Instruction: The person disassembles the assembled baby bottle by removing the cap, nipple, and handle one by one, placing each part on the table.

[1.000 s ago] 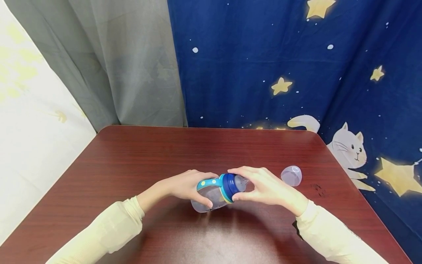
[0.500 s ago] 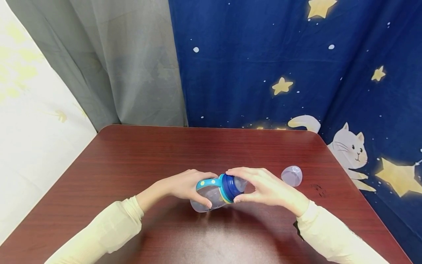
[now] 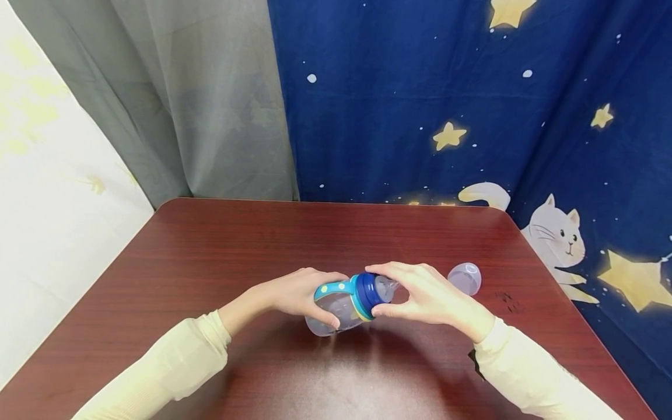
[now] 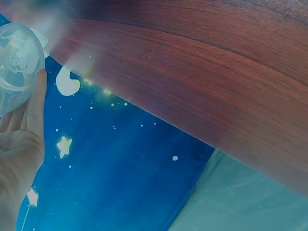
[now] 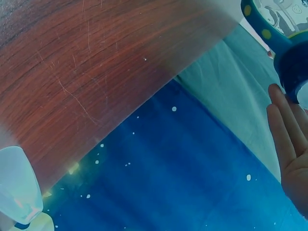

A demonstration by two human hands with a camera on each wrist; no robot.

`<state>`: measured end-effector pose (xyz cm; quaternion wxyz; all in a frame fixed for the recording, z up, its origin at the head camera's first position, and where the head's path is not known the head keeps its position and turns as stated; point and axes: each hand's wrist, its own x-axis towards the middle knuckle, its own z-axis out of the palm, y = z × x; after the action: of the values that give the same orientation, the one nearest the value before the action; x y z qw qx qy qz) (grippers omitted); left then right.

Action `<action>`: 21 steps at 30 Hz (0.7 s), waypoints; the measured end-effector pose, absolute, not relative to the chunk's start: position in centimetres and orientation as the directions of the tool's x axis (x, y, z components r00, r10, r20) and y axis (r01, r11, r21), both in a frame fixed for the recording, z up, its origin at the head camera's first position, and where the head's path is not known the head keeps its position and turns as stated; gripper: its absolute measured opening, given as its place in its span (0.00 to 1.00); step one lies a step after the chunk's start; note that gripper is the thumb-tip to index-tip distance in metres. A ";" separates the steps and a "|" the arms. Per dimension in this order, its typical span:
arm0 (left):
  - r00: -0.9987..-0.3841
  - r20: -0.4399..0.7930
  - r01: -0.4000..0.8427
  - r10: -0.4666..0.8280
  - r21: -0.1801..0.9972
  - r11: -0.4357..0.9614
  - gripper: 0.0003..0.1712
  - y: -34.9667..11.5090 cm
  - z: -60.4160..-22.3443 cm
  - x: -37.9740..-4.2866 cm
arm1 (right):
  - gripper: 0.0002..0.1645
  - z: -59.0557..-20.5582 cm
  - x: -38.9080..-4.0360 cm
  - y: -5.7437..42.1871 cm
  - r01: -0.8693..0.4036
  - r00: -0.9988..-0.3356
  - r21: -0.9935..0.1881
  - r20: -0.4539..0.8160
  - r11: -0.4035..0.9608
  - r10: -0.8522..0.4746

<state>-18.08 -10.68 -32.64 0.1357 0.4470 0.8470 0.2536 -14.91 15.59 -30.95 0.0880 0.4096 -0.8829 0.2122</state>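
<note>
A clear baby bottle (image 3: 331, 324) with a teal, yellow-dotted handle (image 3: 336, 288) lies tilted over the table, its teat (image 3: 385, 287) toward the right. My left hand (image 3: 299, 294) grips the body, thumb along the near side. With thumb and fingers spread around the dark blue collar (image 3: 366, 293), my right hand (image 3: 427, 294) holds the teat end. The left wrist view catches the bottle's round base (image 4: 17, 60) above the left palm (image 4: 19, 154). In the right wrist view, the right fingers (image 5: 284, 130) reach up to the collar (image 5: 291, 70).
A clear dome cap (image 3: 464, 278) stands on the brown table (image 3: 252, 245), right of and beyond my right hand. Dark marks (image 3: 506, 301) show on the tabletop near it. Grey and blue curtains (image 3: 367, 116) hang behind the far edge.
My right hand first turned slightly on the collar, then shifted back a little up and to the right, so more of the teat shows. My left hand keeps its grip on the baby bottle.
</note>
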 end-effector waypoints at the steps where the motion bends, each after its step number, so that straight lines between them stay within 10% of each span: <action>1: -0.562 -0.004 0.689 0.827 0.551 0.471 0.41 -10.7 -32.6 -18.1 | 0.38 -30.9 -14.9 15.6 -0.762 -0.647 -0.295 0.329 0.576 -0.688; 21: -0.562 -0.025 0.677 0.827 0.561 0.477 0.40 -10.5 -32.5 -17.5 | 0.37 -30.8 -14.7 16.0 -0.822 -0.566 -0.301 0.343 0.483 -0.750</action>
<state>-17.47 -10.54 -32.55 0.1480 0.4441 0.8464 0.2540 -14.67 16.03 -30.81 0.0824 0.4586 -0.8570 0.2200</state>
